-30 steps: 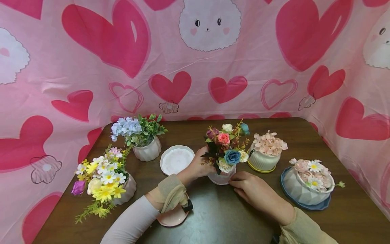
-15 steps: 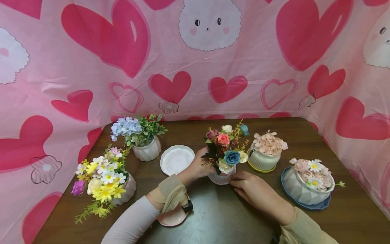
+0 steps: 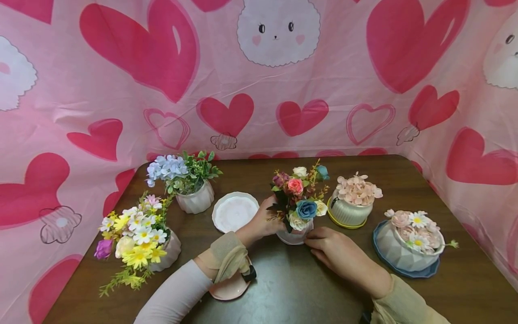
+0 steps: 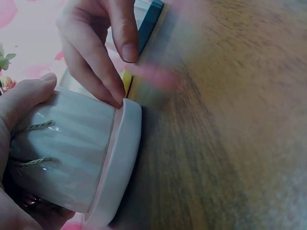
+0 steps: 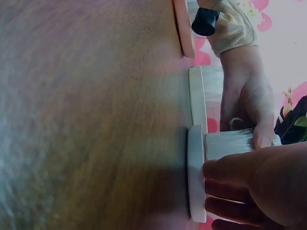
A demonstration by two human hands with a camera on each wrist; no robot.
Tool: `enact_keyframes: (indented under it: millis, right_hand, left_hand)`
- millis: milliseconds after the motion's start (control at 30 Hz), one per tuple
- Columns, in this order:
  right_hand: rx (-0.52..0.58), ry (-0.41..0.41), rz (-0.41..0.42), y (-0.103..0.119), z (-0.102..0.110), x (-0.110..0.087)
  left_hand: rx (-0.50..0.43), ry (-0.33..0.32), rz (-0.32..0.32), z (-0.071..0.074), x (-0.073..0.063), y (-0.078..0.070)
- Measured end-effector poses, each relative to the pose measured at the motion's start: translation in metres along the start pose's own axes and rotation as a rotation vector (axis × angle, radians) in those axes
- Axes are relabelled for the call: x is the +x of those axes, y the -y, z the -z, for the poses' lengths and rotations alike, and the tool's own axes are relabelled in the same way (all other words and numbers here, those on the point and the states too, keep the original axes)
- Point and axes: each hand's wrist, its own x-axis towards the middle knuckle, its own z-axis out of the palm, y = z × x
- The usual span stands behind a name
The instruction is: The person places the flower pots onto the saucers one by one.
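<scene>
A white ribbed flower pot (image 4: 67, 148) with twine on its side holds mixed artificial roses (image 3: 301, 198). My left hand (image 3: 265, 220) grips the pot around its side, thumb visible near the top in the left wrist view. Beneath the pot is a pale saucer (image 4: 120, 163) with a raised rim, resting on the table. My right hand (image 3: 340, 256) is at the near right of the saucer. Its fingertips (image 4: 115, 96) touch at the saucer's rim beside the pot's base, fingers fairly straight, thumb apart. The flowers hide most of the pot in the head view.
A white scalloped saucer (image 3: 235, 211) and a pink saucer (image 3: 228, 290), partly under the left forearm, lie on the table. Blue (image 3: 167, 168) and yellow-white (image 3: 139, 238) potted flowers stand left. Right are a pot on a yellow saucer (image 3: 351, 225) and one on a blue saucer (image 3: 404, 270).
The roses and their pot shift very slightly to the left between the hands. Both hands stay almost where they were, and the other pots and saucers keep their places.
</scene>
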Motion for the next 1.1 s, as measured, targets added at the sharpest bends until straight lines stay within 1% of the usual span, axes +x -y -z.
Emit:
enact_keyframes:
  millis: [200, 433, 533, 667, 833, 967, 1100]
  right_hand:
    - [0.002, 0.024, -0.013, 0.0012, 0.0014, -0.0002]
    - [-0.006, 0.014, -0.002, 0.0011, 0.0027, 0.0002]
    - [-0.007, 0.016, -0.002, 0.0017, 0.003, -0.0001]
    - [-0.005, 0.019, -0.001, 0.0019, 0.003, -0.0003]
    - [-0.003, 0.021, -0.002, 0.002, 0.0029, -0.0002]
    - [0.0, 0.018, -0.005, 0.0021, 0.0026, -0.0005]
    - [0.005, 0.015, -0.007, 0.0025, 0.0023, -0.0007]
  left_hand:
    - [-0.004, 0.004, 0.014, -0.0007, -0.0003, 0.0023]
    - [0.037, -0.006, 0.026, -0.0012, -0.0002, -0.0005]
    - [0.034, -0.006, 0.009, -0.0016, -0.0012, -0.0002]
    - [0.056, -0.009, -0.012, -0.0018, -0.002, 0.0005]
    - [0.047, -0.007, -0.023, -0.002, -0.003, 0.0023]
    - [0.049, -0.009, -0.009, -0.0024, -0.0032, 0.0015]
    - [0.06, -0.006, 0.021, -0.0027, -0.0031, -0.0006]
